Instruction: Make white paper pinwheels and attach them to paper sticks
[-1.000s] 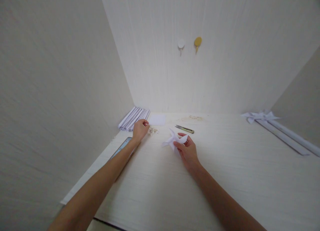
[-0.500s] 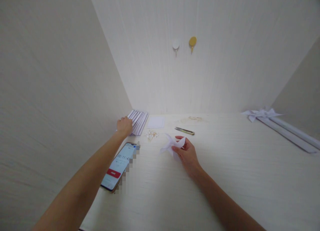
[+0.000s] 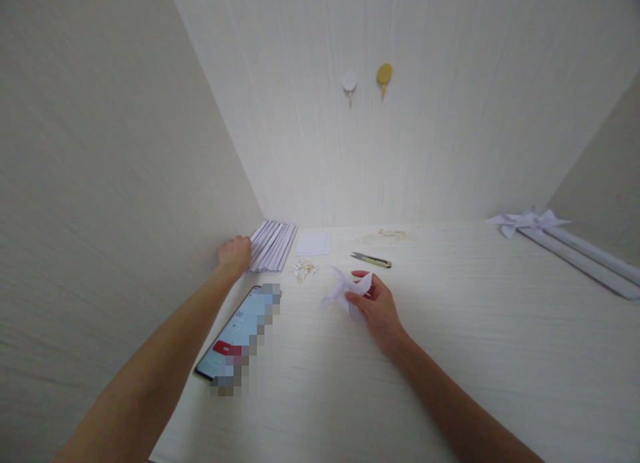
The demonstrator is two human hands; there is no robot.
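Observation:
My right hand [image 3: 377, 306] pinches a white paper pinwheel [image 3: 341, 295] between thumb and fingers, its folded blades spread to the left, a little above the table. Far left, my left hand [image 3: 235, 253] is closed with curled fingers beside the left edge of a row of rolled white paper sticks [image 3: 273, 246]. What its fingers hold, if anything, is hidden. Between the hands lies a small pile of white and gold pins or fasteners [image 3: 305, 270], too small to name surely. A square sheet of white paper [image 3: 313, 244] lies behind the pile.
Thread snips [image 3: 371, 259] lie behind my right hand. A phone [image 3: 235, 336] with a partly blurred screen is near my left forearm. Finished-looking paper pinwheels on sticks [image 3: 533, 221] lie at the right. White and yellow hooks [image 3: 384, 75] are on the back wall.
My left hand has shifted left from over the paper sticks to their left edge. The pinwheel stays in my right hand. The view has tilted slightly.

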